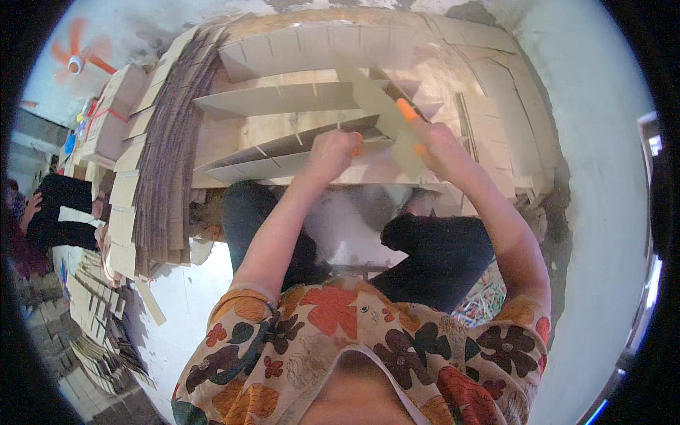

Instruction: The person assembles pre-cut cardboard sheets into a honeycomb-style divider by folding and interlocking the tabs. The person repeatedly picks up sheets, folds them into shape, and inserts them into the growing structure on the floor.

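My left hand (331, 156) is closed in front of the slotted cardboard strips, with an orange cover on a fingertip. What its fingers grip, if anything, is hidden. My right hand (443, 150) is closed around a slanting cardboard strip (382, 103), blurred by motion. Orange covers show on its fingers too. Several long slotted strips stand on edge across the work surface: a near one (262, 168), a middle one (262, 100) and a far one (312, 51). The near strips lean close together beside my left hand.
A tall stack of cardboard strips (166, 142) borders the left side. Flat cardboard pieces (496, 127) lie on the right, near a pale wall (609, 212). An orange fan (75, 64) stands far left. Another person (53, 212) sits at the left edge, above more cardboard bundles (95, 297).
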Available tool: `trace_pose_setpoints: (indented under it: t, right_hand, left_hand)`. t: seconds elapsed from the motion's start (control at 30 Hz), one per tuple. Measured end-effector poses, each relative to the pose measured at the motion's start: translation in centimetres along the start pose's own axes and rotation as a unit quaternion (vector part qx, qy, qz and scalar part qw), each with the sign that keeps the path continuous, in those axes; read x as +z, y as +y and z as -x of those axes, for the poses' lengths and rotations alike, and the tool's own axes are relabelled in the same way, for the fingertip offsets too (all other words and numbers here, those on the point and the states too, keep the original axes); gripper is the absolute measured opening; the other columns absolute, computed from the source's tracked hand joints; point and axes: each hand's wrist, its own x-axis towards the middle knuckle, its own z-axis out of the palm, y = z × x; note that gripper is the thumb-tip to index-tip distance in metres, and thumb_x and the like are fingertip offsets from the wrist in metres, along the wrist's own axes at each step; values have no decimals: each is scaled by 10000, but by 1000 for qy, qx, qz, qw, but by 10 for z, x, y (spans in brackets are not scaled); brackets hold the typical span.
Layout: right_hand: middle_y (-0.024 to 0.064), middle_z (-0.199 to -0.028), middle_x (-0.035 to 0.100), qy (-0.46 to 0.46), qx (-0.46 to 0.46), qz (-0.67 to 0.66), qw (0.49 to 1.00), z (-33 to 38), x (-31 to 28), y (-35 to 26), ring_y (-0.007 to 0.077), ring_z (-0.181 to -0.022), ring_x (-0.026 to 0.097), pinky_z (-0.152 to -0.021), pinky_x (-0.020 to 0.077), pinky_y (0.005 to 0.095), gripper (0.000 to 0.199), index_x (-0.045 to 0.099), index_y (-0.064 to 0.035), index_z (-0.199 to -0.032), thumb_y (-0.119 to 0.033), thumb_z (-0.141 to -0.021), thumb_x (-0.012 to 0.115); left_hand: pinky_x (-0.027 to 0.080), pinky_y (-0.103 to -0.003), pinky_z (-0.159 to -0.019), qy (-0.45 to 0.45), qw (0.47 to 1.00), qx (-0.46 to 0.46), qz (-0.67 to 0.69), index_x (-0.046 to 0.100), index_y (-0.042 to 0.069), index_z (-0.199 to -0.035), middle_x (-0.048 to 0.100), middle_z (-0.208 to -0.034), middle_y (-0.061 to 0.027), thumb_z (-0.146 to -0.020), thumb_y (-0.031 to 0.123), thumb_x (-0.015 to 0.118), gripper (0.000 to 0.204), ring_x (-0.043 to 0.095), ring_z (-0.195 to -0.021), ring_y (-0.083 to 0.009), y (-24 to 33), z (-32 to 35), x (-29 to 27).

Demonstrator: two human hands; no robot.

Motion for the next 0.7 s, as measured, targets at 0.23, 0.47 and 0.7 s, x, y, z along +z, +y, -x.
trace_pose_setpoints:
  t: [0.23, 0.47, 0.7]
  right_hand:
    - [239, -818, 601, 57, 34, 42, 997, 2, 21, 27, 391, -753, 594, -668, 468, 432, 658, 367, -84, -1351, -33, -744, 616]
    - [200, -775, 623, 68, 116, -4, 991, 11, -4, -8, 349, -753, 625, -637, 474, 422, 315, 598, -14, -977, -214, -749, 684]
    - [224, -763, 610, 144, 88, -37, 985, 24, 35, 16, 373, -758, 614, -652, 477, 442, 209, 605, 7, -885, -144, -752, 662]
  left_hand:
    - [488, -432, -658, -35, 999, -16, 5, 660, 91, -899, 629, -760, -160, -725, 272, 697, 254, 614, -752, -343, 12, -4, -14]
    - [487, -436, -693, 79, 997, -6, 1, 640, 105, -987, 627, -791, -145, -696, 343, 731, 387, 608, -805, -328, -4, -12, -30]
    - [488, -466, -638, -31, 987, -27, -154, 602, 92, -852, 618, -747, -165, -744, 231, 687, 196, 615, -756, -366, -34, -61, -26]
